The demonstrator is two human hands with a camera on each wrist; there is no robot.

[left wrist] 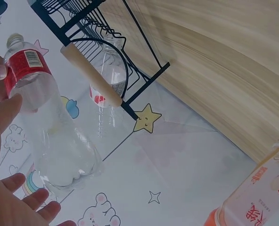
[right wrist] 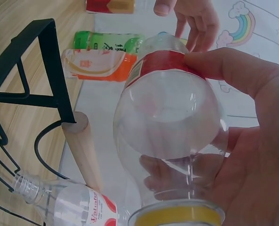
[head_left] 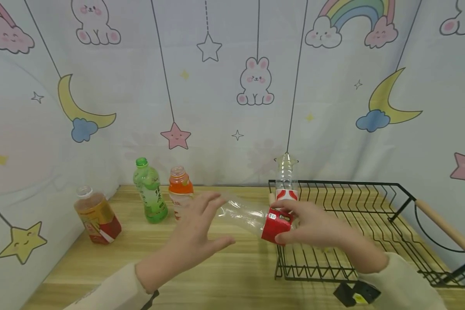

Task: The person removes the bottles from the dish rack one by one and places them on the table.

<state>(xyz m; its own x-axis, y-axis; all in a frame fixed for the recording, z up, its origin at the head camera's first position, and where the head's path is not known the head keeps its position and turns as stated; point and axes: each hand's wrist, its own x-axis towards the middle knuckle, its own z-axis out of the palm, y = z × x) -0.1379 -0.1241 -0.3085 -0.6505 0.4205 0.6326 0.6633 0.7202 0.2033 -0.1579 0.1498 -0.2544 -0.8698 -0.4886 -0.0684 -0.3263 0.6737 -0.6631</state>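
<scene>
A clear plastic bottle (head_left: 242, 215) with a red label lies tilted in the air over the front left of the rack. My right hand (head_left: 314, 226) grips it around the label, thumb on the near side and fingers over the top. Its bare base points left, and a yellow ring shows at the mouth end in the right wrist view. Beside the base, my left hand (head_left: 190, 234) is spread, thumb apart from the fingers. A second clear bottle (head_left: 286, 183) with a red and white label stands upside down in the black wire rack (head_left: 333, 277).
On the wooden table (head_left: 217, 280) at the left stand a bottle with a red and yellow label (head_left: 97, 217), a green bottle (head_left: 151, 193) and an orange-topped bottle (head_left: 181, 188). The rack has a wooden handle (head_left: 445, 224) on its right. A printed curtain (head_left: 224, 103) hangs behind.
</scene>
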